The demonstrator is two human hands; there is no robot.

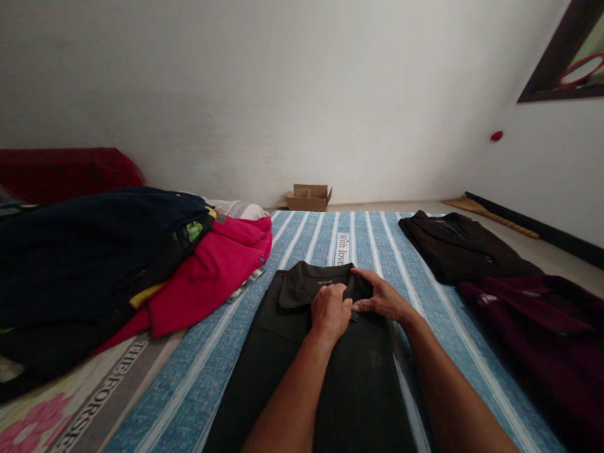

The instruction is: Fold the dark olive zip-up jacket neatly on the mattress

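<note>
A black collared shirt (283, 352) lies flat on the blue striped bedsheet (207, 371), collar toward the far end. My left hand (330, 311) rests just below the collar with its fingers curled, pinching the fabric near the placket. My right hand (383, 296) lies beside it, fingers bent over the collar's right side and gripping the cloth. Both hands touch at the shirt's neck.
A heap of clothes sits at the left: a dark navy garment (89, 251) over a pink one (212, 270). A folded black shirt (462, 248) and a maroon garment (542, 327) lie on the right. A cardboard box (309, 197) stands by the far wall.
</note>
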